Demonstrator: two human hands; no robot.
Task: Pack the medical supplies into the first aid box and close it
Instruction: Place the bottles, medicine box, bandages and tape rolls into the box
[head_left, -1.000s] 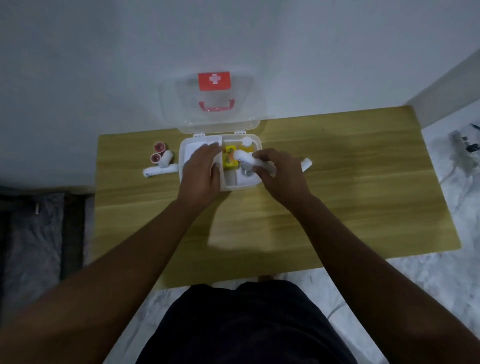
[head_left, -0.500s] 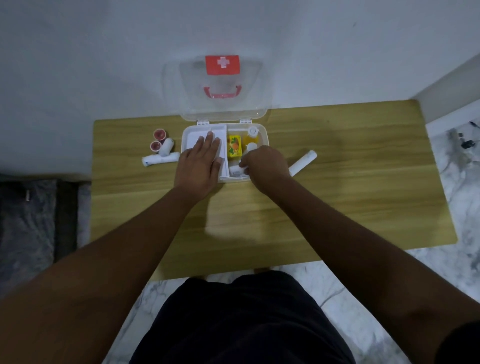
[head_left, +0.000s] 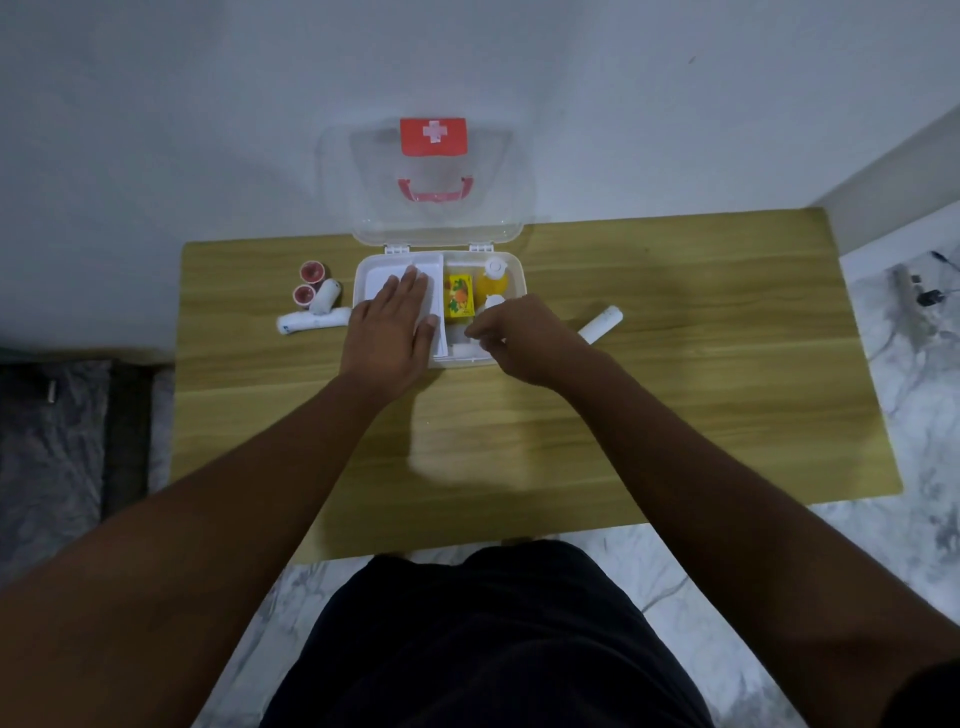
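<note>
I see the table (head_left: 675, 415) with the first aid box (head_left: 519, 275) open at its far edge, lid up. My left hand (head_left: 387, 332) lies flat and open on the white tray in the box's left half. My right hand (head_left: 524, 338) curls at the box's near right corner; I cannot tell whether it holds anything. The white tube (head_left: 601, 323) lies just right of it, long axis slanting away rightward, so the right hand is nearer.

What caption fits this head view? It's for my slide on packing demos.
Left hand flat in the open first aid box; right hand places an item inside.
</note>
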